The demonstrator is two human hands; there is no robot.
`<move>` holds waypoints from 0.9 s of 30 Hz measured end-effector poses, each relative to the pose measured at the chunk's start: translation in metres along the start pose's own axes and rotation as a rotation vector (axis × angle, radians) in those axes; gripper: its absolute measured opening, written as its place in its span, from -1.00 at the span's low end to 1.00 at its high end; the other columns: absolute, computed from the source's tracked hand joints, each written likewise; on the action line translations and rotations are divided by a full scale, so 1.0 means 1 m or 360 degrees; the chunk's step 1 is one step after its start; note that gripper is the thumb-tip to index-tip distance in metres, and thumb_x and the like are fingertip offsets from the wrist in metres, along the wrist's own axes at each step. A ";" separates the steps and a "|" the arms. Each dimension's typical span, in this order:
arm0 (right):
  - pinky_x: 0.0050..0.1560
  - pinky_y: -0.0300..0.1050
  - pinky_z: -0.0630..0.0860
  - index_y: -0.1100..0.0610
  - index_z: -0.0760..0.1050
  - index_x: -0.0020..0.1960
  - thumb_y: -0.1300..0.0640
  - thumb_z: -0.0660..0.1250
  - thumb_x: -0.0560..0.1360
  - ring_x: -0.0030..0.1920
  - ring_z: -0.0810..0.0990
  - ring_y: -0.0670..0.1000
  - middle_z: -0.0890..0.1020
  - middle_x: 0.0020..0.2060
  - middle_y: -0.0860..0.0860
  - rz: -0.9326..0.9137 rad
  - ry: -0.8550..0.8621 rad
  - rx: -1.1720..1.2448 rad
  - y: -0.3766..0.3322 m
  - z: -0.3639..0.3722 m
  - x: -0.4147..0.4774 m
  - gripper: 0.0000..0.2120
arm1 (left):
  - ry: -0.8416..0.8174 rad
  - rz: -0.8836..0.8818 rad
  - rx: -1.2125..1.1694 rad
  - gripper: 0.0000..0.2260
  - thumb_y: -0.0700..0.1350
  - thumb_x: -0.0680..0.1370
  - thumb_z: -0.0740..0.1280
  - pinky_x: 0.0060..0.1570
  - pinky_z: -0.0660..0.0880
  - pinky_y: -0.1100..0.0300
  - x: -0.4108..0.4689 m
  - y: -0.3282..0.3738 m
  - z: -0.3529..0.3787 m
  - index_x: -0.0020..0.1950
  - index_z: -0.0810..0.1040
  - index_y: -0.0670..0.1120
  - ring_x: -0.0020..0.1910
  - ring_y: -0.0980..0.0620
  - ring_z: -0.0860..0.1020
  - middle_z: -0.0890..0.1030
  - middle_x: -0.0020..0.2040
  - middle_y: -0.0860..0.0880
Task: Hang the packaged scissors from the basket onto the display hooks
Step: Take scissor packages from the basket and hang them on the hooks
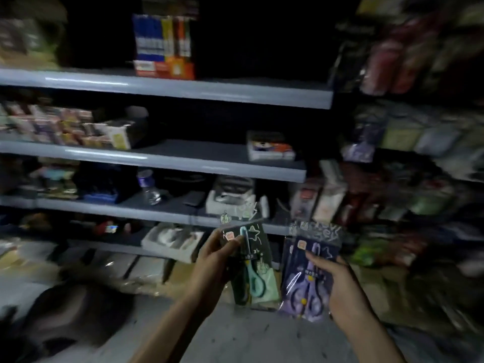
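My left hand (pixel 213 260), near six o'clock, is curled round a green scissors pack (pixel 255 271), thumb on its front. At five o'clock my right hand (pixel 343 289) grips a purple scissors pack (pixel 305 279) just beside the green one. Grey shelves (pixel 183 90) span nine to twelve above a grey floor (pixel 248 341). Blurred hanging goods (pixel 419 179) crowd three o'clock.

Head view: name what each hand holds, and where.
Left hand: green scissors pack, left edge. Right hand: purple scissors pack, right edge.

Both forearms reach forward; left hand (pixel 212 259) grips the green scissors pack (pixel 258 280), right hand (pixel 343 290) the purple scissors pack (pixel 305 281).
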State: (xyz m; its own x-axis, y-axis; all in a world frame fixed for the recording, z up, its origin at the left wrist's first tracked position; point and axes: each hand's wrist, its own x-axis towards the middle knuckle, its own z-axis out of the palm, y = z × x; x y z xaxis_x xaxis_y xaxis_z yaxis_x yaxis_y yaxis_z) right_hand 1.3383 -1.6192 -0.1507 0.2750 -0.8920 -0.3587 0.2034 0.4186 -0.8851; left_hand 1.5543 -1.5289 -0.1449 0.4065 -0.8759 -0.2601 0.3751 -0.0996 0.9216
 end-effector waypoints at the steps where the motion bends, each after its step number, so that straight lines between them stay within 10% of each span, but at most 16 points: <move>1: 0.11 0.20 0.58 0.25 0.71 -0.05 0.18 0.49 0.41 -0.12 0.73 0.25 0.72 -0.07 0.26 -0.0004 0.0020 -0.0006 -0.005 -0.015 0.003 -0.83 | -0.0046 0.0005 0.0035 -0.84 -0.14 0.64 0.40 0.00 0.46 -0.02 0.006 -0.001 0.016 0.22 0.61 -0.07 0.04 -0.15 0.64 0.71 0.17 -0.22; 20: -0.25 -0.15 0.48 0.07 0.47 0.23 0.38 0.38 0.54 -0.14 0.56 0.02 0.60 -0.05 -0.17 -0.0609 0.0634 -0.0798 -0.099 -0.134 0.124 -0.65 | -0.0510 0.0138 0.0173 -0.80 -0.07 0.69 0.30 -0.09 0.62 0.14 0.149 0.014 0.210 0.12 0.69 -0.11 0.00 -0.05 0.71 0.75 0.05 -0.15; 27: -0.29 0.01 0.34 0.03 0.39 -0.16 0.17 0.38 0.51 -0.39 0.45 -0.13 0.54 -0.35 -0.19 -0.0794 0.0934 -0.0912 -0.119 -0.122 0.189 -0.82 | -0.0507 0.0186 0.0160 -0.80 0.01 0.69 0.31 -0.03 0.60 0.05 0.217 0.016 0.251 0.13 0.68 -0.05 0.10 -0.14 0.70 0.73 0.09 -0.13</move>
State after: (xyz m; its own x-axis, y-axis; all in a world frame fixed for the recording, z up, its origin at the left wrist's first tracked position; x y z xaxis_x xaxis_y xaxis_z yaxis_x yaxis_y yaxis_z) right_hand 1.2511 -1.8585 -0.1495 -0.2651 -0.9533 0.1449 -0.3632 -0.0405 -0.9308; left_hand 1.4392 -1.8393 -0.1143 0.1555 -0.9858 -0.0631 0.2514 -0.0223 0.9676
